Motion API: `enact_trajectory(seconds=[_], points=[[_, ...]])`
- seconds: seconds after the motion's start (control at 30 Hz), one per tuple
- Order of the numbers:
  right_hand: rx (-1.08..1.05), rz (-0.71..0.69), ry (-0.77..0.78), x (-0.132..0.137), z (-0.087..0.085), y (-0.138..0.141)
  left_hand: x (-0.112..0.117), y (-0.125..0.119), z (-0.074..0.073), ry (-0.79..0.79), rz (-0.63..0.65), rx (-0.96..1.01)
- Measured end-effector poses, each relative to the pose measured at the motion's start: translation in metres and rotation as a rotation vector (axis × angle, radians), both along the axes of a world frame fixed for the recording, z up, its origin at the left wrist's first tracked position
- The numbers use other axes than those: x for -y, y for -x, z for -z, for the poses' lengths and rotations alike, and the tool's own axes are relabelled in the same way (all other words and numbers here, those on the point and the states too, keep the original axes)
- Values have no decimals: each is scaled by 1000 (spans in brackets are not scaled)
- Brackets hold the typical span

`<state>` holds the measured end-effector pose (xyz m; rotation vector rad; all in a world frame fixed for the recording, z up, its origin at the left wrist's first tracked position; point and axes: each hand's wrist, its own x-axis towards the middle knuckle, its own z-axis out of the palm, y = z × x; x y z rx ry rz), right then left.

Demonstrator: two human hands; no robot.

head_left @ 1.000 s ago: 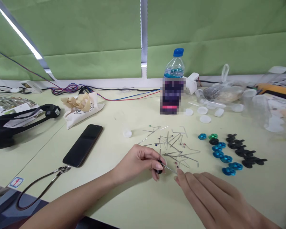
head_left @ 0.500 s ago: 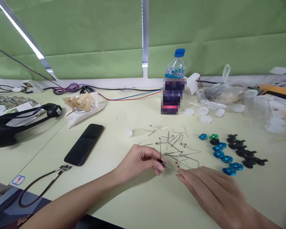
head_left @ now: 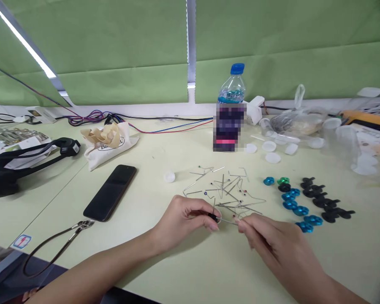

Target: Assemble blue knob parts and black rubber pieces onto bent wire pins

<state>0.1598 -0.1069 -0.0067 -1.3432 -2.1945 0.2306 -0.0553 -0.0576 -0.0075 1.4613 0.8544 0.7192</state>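
In front of the grey metal wire pile point(head_left: 222, 185), the left hand point(head_left: 187, 216) pinches a small black piece point(head_left: 212, 217); the right hand point(head_left: 274, 240), a thin silver metal rod point(head_left: 228, 221). Pushing crooked could make it slip.

green fabric panels point(head_left: 123, 50) hang behind a pale table point(head_left: 177, 145), bright light point(head_left: 23, 39) filling the left gap.

black piece point(head_left: 212, 217) partly behind fingers point(head_left: 205, 220)
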Motion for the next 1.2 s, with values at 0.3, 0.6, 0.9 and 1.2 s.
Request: enact_trajectory(seconds=[0.3,0.6,0.9,1.2], points=[[-99,17,151,-5,0,-3,0,0,-2,28,-14,65],[-148,-103,72,-15,2,-10,0,-1,-7,337,9,218],[-177,-264,-9,-18,10,-10,14,-7,-11,441,-26,334],[-133,-248,-158,-17,11,-7,23,-8,-14,411,-38,326]])
